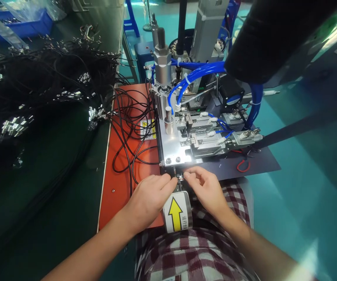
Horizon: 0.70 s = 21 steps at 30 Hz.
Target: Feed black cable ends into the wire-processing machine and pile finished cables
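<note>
My left hand (151,195) is closed in a pinch at the front of a metal machine (171,144). A thin black cable (131,171) runs from the left under this hand, and its end seems to be in my fingers. Close by on the right, my right hand (205,187) has thumb and forefinger pressed together; what they hold is hidden. Between the fingertips of both hands lies a small shiny metal piece (181,177), at the machine's work slot. Just below is a white plate with a yellow arrow (175,214).
Loops of black cable lie on the orange board (112,207). On the dark table (54,175) at left is a heap of cables with shiny metal ends (16,125); a blue bin (36,25) stands behind. Blue air hoses (203,69) and a black tube (268,39) hang over the machine. Red-handled pliers (243,166) lie at right.
</note>
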Available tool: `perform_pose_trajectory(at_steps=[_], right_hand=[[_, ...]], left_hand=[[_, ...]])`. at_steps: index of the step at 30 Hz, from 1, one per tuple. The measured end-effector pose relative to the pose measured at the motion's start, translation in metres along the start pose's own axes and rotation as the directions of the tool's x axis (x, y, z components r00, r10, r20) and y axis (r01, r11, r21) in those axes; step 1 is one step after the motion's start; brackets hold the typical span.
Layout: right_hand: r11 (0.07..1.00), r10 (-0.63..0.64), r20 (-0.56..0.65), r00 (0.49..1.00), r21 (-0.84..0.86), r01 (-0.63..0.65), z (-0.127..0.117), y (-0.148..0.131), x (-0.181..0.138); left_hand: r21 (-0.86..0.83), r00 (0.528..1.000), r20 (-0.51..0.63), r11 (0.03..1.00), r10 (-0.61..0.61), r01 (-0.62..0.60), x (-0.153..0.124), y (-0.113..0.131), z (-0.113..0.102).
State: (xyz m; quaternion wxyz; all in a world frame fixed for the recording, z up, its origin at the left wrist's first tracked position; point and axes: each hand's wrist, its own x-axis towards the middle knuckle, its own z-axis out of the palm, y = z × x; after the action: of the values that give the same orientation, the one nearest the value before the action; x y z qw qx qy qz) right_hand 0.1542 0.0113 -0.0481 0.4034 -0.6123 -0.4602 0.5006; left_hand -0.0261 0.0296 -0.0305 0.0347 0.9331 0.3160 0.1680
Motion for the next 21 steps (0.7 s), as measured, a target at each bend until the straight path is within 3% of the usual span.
perform_pose_trajectory(at_steps=[8,10,12,16,18,21], right_hand=[[0.918,-0.284,-0.039,0.958,-0.299,0.260,0.002,0.005,-0.003],[0.941,-0.232,-0.044,0.972,-0.261,0.213,0.000,0.003,-0.003],[0.988,-0.089,-0.038,0.995,-0.129,0.084,-0.001,0.000,-0.001],[0.973,0.164,0.143,0.976,0.137,-0.183,-0.003,0.001,0.007],[0.955,0.183,0.208,0.961,0.194,-0.223,-0.005,0.001,0.009],[0.957,0.161,0.184,0.970,0.212,-0.199,-0.006,-0.002,0.008]], left_hand=[[0.008,1.000,-0.006,1.000,-0.005,0.005,0.001,0.001,-0.003],[0.010,1.000,0.006,1.000,-0.004,0.004,0.002,0.001,-0.003],[0.014,1.000,0.024,1.000,-0.008,0.008,0.001,0.001,-0.004],[0.061,0.999,0.024,0.998,-0.029,0.028,0.000,0.004,-0.008],[0.088,0.997,0.036,0.994,-0.064,0.061,-0.001,0.007,-0.011],[0.083,0.982,0.131,0.989,-0.134,0.124,-0.002,0.014,-0.014]])
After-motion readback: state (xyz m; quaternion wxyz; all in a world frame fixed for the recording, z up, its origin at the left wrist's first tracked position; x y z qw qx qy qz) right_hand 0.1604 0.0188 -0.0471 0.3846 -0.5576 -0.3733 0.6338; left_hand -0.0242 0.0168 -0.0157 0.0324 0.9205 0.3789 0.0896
